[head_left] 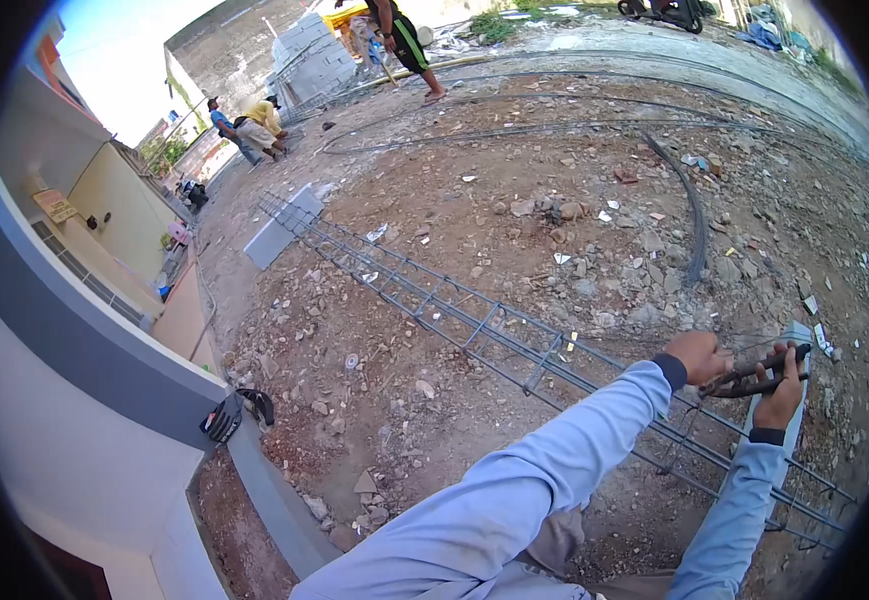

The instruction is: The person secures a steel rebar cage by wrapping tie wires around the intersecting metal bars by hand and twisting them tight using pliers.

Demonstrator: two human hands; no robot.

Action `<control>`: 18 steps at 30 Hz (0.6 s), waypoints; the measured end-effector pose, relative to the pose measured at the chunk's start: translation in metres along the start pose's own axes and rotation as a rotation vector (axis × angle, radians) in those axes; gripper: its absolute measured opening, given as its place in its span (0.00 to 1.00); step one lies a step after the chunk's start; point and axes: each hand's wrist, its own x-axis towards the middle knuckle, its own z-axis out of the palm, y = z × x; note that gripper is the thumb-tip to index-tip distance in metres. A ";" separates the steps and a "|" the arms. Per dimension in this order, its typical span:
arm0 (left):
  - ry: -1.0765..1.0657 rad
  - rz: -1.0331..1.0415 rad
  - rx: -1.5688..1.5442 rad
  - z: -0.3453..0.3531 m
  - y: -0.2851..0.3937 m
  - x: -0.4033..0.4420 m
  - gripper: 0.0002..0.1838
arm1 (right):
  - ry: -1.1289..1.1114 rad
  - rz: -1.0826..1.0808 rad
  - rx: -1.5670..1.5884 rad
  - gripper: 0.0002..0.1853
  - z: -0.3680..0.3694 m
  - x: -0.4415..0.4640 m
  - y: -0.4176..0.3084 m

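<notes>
My right hand (779, 392) is wrapped round the dark handles of pincers (744, 380), whose jaws point left toward the steel bars. Just left of it my left hand (696, 357) is closed, with thin tie wire seeming to stick out on both sides; its fingertips are partly hidden. Both hands are over the near end of a long rebar cage (494, 322), made of parallel bars with square stirrups. Under this end lies a pale block (795, 398), and the far end rests on another grey block (272, 240).
Rubble and broken tile cover the dirt ground (434, 200). Long rebar rods (554, 125) and a bent bundle of rods (692, 205) lie beyond the cage. A low wall (84, 320) with black gloves (237, 412) stands left. Several people work or stand near stacked blocks (312, 58).
</notes>
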 end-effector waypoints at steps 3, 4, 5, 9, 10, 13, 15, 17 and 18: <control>-0.016 -0.135 0.115 0.011 -0.053 0.022 0.25 | -0.020 -0.015 -0.081 0.13 0.014 -0.001 -0.021; -0.027 -0.172 0.087 0.015 -0.068 0.025 0.25 | -0.021 -0.045 -0.111 0.11 0.016 0.006 -0.019; -0.023 -0.133 0.172 0.029 -0.094 0.034 0.26 | -0.042 -0.053 -0.135 0.10 0.019 0.009 -0.020; -0.176 -0.256 0.215 0.025 -0.070 0.032 0.26 | -0.056 0.009 -0.280 0.21 0.028 0.030 -0.013; -0.183 -0.241 0.207 0.037 -0.071 0.038 0.26 | -0.042 0.075 -0.269 0.20 0.027 0.036 -0.010; -0.203 -0.219 0.194 0.062 -0.072 0.048 0.24 | -0.018 0.107 -0.255 0.21 0.025 0.043 -0.002; -0.242 -0.214 0.095 0.074 -0.071 0.056 0.23 | -0.006 0.121 -0.249 0.21 0.018 0.048 -0.001; -0.197 -0.196 0.037 0.088 -0.065 0.061 0.21 | -0.021 0.145 -0.246 0.20 0.011 0.054 -0.003; -0.203 -0.197 -0.050 0.094 -0.066 0.066 0.21 | -0.018 0.154 -0.246 0.20 0.008 0.055 -0.005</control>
